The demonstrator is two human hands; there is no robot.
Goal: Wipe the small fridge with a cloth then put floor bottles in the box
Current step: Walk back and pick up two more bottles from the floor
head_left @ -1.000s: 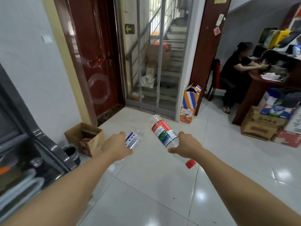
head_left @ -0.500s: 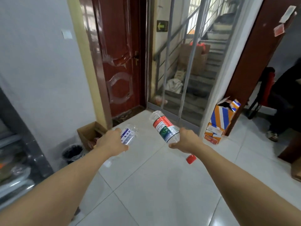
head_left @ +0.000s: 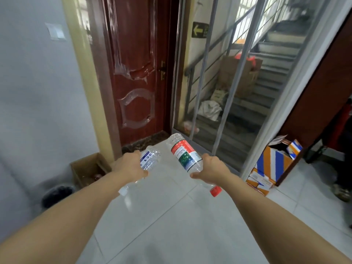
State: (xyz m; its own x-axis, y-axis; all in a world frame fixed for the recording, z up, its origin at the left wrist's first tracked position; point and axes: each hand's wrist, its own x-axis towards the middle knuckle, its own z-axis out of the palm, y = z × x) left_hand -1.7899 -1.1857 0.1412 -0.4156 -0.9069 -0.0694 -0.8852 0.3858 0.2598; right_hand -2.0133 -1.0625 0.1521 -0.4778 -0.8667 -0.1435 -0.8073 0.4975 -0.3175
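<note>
Both arms reach forward at mid-frame. The left hand point(head_left: 130, 166) grips a clear blue-labelled bottle point(head_left: 147, 161); the right hand point(head_left: 211, 169) grips a red-and-green-labelled bottle point(head_left: 185, 154), red cap toward the viewer. Compared with a moment ago, the red door point(head_left: 137, 73) looms closer and the open cardboard box point(head_left: 89, 168) sits nearer, lower left, beside the wall. Bare tiled floor point(head_left: 171, 216) lies between.

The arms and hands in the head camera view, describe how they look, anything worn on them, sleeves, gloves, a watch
Both forearms are bare as far as the frame shows, with no sleeve in view. The left hand and the right hand wear no gloves. No watch, bracelet or ring is visible on either wrist or hand, and no markings show.
</note>
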